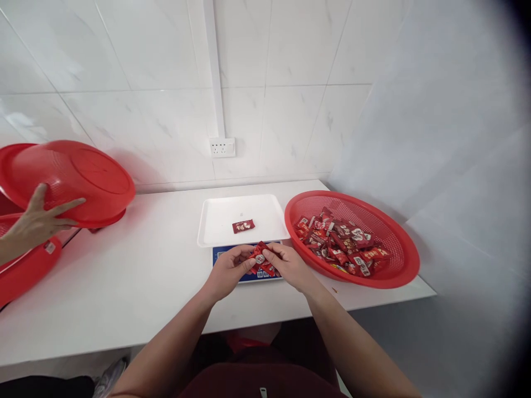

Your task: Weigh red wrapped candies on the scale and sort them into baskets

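My left hand [229, 268] and my right hand [287, 264] meet over the front of a blue scale [244, 272], both closed on a small bunch of red candy packets [260, 257]. Behind them the scale's white tray [219, 221] carries one red packet [243, 225]. To the right a red mesh basket [388, 235] holds several more red candy packets [340, 243].
At the far left another person's hand [38, 221] rests on an overturned red basket [78, 179], with more red basket parts [20, 271] below it. A wall socket [222, 147] sits on the tiled wall. The white table [136, 276] ends at the right wall.
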The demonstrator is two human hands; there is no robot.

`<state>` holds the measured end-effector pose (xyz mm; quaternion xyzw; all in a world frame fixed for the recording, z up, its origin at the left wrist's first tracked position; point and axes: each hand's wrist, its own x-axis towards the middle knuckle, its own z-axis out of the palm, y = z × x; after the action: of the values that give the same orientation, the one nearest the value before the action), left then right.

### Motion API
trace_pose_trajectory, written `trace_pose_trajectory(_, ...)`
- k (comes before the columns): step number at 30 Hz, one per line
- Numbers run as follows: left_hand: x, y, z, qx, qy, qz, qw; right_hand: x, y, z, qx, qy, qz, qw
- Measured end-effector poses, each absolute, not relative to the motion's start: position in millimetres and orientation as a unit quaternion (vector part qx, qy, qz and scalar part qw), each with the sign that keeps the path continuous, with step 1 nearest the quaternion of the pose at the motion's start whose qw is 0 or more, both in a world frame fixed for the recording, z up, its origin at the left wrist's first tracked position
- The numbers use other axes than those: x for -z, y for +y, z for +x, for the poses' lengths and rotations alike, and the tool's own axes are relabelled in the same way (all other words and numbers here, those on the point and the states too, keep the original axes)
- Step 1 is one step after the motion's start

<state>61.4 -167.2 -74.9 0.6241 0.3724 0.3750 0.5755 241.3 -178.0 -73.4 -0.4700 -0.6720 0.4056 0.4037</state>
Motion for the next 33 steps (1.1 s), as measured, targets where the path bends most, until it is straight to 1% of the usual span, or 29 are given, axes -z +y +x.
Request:
trace_pose_trajectory(4, 73, -169, 60, -0.383, 0.368, 0.614, 0.583, 73, -181, 239, -0.405, -0.663, -0.477, 0.412)
trace_pose_trajectory(9, 67, -176, 56, -0.382, 0.36, 0.59, 0.614, 78, -188, 236, -0.451, -0.626, -0.471, 0.427)
trace_pose_trajectory(11, 66, -180, 54, -0.381, 0.36, 0.587, 0.618, 79, -193, 234, -0.447, -0.624, -0.471, 0.435)
trace_pose_trajectory(14, 68, -188, 49, -0.373, 0.367, 0.603, 0.603, 77, -203, 231, -0.424, -0.631, -0.476, 0.442)
trace_pose_trajectory(19, 73, -199, 43, -0.365, 0.367, 0.646, 0.561, 68, -223, 228, -0.421, -0.642, -0.469, 0.437)
trace_pose_trajectory(25, 69, -209, 44, -0.331, 0.38, 0.654, 0.564, 68, -236, 232, -0.391, -0.658, -0.474, 0.435)
trace_pose_trajectory(30, 65, -213, 47, -0.372, 0.364, 0.606, 0.602, 73, -238, 232, -0.379, -0.652, -0.479, 0.449)
trace_pose_trajectory(33, 68, -212, 49, -0.405, 0.362, 0.581, 0.606, 77, -237, 228, -0.384, -0.651, -0.464, 0.461)
